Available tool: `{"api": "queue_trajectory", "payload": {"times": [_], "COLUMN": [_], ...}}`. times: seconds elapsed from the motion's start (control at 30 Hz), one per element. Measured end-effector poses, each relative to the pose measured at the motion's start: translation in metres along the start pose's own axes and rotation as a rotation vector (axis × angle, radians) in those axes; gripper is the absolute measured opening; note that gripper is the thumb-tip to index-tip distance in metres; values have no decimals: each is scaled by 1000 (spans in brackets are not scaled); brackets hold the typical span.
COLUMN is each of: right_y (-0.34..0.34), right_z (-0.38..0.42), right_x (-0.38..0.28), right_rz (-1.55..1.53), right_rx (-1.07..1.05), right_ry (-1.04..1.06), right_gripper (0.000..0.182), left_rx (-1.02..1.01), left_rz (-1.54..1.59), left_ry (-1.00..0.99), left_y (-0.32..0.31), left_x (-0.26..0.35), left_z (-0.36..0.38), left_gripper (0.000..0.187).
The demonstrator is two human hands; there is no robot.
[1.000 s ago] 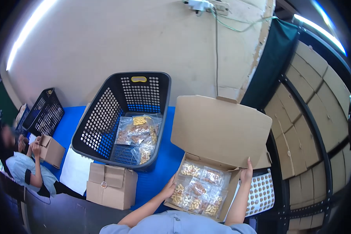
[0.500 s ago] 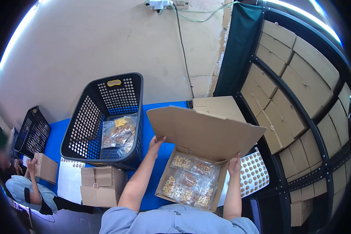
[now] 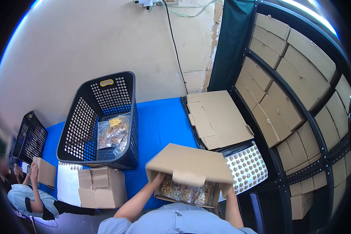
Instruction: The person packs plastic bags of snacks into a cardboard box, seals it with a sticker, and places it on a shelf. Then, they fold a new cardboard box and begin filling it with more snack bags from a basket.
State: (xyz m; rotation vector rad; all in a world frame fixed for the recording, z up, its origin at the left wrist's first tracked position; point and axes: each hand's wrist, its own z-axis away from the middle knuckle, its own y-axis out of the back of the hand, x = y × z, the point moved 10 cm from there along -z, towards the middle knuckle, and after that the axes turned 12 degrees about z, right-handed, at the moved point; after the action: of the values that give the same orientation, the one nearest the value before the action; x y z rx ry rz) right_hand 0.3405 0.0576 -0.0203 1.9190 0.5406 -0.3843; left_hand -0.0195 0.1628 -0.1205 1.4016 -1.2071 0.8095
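Now lowered from upright, the lid (image 3: pixel 191 162) slants over the box (image 3: pixel 216 198) at my waist, partly covering the packets (image 3: pixel 187 193); left hand (image 3: pixel 158 180) and right hand (image 3: pixel 230 192) flank it, finger grip indeterminable.

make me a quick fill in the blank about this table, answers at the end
Between the left hand and right hand, the box's ___ slants over clear bags.
The tabletop covering is ___.
The larger basket's handle is ___.
The sticker sheet lies on that box's ___ side.

Missing words: lid; blue; yellow; right.
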Motion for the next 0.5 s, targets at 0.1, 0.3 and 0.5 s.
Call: {"api": "queue_trajectory", "payload": {"times": [0.1,0.3,0.5], "right_y": [23,-15,-27], "right_z": [20,40,-19], "right_x": [54,27,-39], "right_rz": [-261,-1078,-784], "right_rx": [-22,-323,-294], "right_ry": [-349,-822,-475], "right_gripper": [38,75,87], "left_rx": [-103,-155,-130], "left_rz": [200,1096,730], "left_ry": [-40,622,623], "left_y": [23,19,20], "left_x": [50,11,37], "left_z": [-4,35,52], "left_gripper": [50,72,74]}}
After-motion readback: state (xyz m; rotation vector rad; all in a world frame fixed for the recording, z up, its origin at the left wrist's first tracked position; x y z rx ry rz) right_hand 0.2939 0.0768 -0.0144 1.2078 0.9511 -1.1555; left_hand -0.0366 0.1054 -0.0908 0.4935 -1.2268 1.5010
